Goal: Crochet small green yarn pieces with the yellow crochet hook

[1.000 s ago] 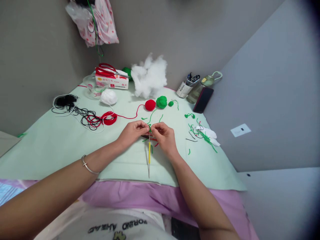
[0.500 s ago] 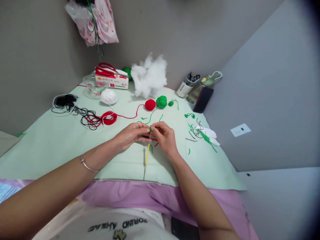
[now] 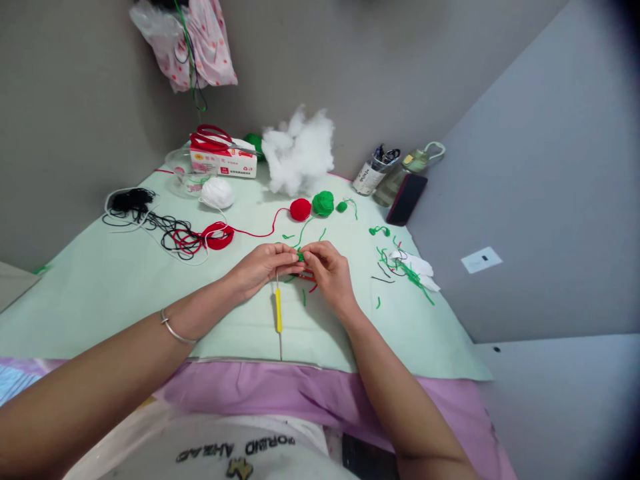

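Two narrow finger-pinches: my L hand [image 3: 260, 270] & R hand [image 3: 330, 272] hold green yarn piece [image 3: 301, 257], 12 o'clock ahead; yellow hook [image 3: 279, 310] swung from its 6 to abt 7 o'clock, so prob. hands alone work it now.

In front of the red yarn ball [image 3: 301, 210], the left hand [image 3: 260, 272] and right hand [image 3: 331, 272] covered most of a green yarn piece [image 3: 301, 256], its stitches too small to tell; the left also hid the upper end of the yellow-handled crochet hook [image 3: 279, 310]. Beyond the ball, leftward, a carton [image 3: 223, 164] partly screened a green yarn ball [image 3: 254, 141], and the polka-dot bag [image 3: 216, 52] was cut off by the top edge.
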Tool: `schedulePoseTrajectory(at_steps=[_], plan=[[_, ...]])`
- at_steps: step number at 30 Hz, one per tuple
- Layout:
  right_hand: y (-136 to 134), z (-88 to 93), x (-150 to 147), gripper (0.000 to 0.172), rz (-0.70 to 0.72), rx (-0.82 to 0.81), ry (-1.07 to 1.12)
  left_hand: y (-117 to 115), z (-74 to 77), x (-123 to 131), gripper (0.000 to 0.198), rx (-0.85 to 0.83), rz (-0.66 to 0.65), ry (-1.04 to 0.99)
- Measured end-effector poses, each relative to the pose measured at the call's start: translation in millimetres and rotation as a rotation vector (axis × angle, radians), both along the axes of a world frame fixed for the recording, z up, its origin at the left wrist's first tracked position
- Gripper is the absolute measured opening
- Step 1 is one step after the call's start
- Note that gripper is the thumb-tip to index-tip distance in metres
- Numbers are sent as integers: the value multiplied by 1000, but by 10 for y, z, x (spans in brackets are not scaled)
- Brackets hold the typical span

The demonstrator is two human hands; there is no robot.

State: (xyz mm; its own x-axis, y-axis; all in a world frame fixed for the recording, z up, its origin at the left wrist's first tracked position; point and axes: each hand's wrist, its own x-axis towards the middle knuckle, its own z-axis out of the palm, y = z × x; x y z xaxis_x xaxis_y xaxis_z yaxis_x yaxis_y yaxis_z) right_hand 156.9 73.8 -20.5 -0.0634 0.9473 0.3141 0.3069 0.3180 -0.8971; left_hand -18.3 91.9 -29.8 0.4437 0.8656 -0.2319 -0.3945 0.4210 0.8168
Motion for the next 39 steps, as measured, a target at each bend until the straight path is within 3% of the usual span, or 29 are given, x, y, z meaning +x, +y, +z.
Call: schedulePoseTrajectory(at_steps=[13,22,25,28,34,39], plan=[[26,26,21,20,-73,-181,163,7,-3,9,23,121,130,111],[-8,121,2,21,-46,-284,259,-14,8,24,27,404,359,337],[-10,121,-25,24,-11,-321,285,-35,34,44,32,463,281,334],[12,96,-26,24,-3,-334,330,-28,16,55,24,473,193,333],[78,37,32,26,-12,-347,472,5,-17,45,20,458,169,348],[51,67,8,35,67,-404,542,-28,7,58,22,444,108,329]])
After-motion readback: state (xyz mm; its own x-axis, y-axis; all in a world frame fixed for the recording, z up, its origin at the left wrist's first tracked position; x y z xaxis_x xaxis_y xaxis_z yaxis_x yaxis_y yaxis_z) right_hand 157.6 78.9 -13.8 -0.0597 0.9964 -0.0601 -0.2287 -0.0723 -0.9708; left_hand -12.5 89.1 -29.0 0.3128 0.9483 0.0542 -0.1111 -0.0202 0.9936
